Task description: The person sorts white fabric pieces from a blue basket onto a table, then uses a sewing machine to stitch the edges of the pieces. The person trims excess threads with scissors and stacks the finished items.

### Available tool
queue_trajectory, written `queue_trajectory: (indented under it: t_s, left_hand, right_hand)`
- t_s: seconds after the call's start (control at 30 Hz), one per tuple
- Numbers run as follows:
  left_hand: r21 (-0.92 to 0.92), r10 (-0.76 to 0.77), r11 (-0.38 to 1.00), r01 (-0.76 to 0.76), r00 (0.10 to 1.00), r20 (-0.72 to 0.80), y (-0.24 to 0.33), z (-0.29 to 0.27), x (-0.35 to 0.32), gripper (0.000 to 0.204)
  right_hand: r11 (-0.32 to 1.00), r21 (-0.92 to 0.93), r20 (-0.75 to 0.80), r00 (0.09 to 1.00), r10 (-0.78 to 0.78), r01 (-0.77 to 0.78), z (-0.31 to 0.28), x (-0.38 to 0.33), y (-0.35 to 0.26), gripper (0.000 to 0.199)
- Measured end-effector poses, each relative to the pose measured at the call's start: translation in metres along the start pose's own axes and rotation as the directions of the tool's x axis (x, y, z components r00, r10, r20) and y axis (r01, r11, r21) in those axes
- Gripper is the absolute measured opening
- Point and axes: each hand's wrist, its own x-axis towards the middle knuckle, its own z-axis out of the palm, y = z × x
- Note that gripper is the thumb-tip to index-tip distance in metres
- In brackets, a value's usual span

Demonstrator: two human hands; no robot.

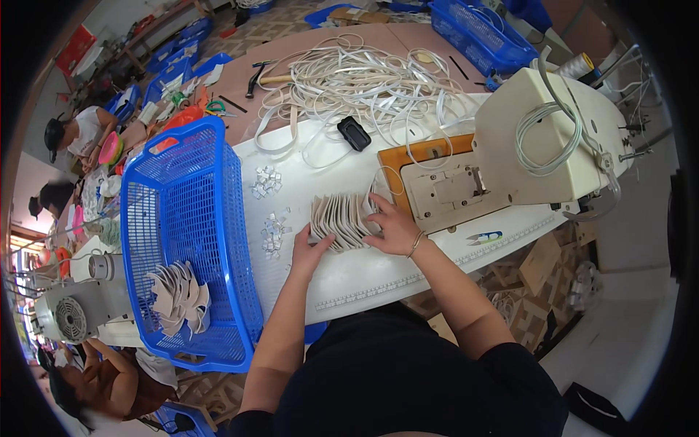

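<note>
A row of thin beige curved pieces [341,218], possibly leather or fabric, stands on edge on the white sewing table [291,175]. At its left end my left hand [309,253] presses in, thumb along the near side. My right hand [397,229], with a bracelet at the wrist, curls round the right end, its fingers on the pieces. The row is held between both hands. To the left of it lie two small heaps of short white-and-clear tabs [273,234]. The sewing machine [539,138] stands just right of my right hand.
A blue plastic basket [237,240] with more beige pieces [180,298] stands at the left. Tangled white strips [364,80], a hammer [253,80] and a black tray [354,134] lie behind. Thread snips [486,237] rest near the front edge. Other people work at the far left.
</note>
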Motion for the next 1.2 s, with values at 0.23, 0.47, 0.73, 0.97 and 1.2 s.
queue_trajectory:
  t_s: [0.23,0.47,0.73,0.97,1.2]
  left_hand:
    - [-0.001,0.004,1.000,-0.004,1.000,0.013,-0.006,0.001,-0.001,0.057]
    - [-0.053,-0.051,0.997,0.055,0.996,0.073,0.005,-0.004,-0.005,0.059]
    - [-0.048,-0.042,0.998,0.045,0.996,0.077,0.002,-0.005,-0.006,0.057]
    - [-0.064,-0.049,0.997,0.054,0.996,0.071,0.004,-0.005,-0.007,0.058]
    - [-0.067,-0.041,0.997,0.047,0.995,0.088,0.001,-0.005,-0.005,0.058]
  right_hand:
    - [0.998,0.065,-0.073,0.997,0.000,0.004,0.006,-0.003,0.010,0.022]
    - [0.982,-0.143,-0.176,0.974,-0.145,0.121,0.020,-0.006,0.011,0.014]
    - [0.999,-0.035,-0.197,0.980,-0.010,0.003,0.024,-0.005,-0.003,0.026]
    - [0.999,-0.037,-0.176,0.984,0.008,-0.015,0.024,-0.005,-0.004,0.025]
    - [0.998,0.004,-0.262,0.963,-0.061,0.065,0.028,0.002,-0.003,0.016]
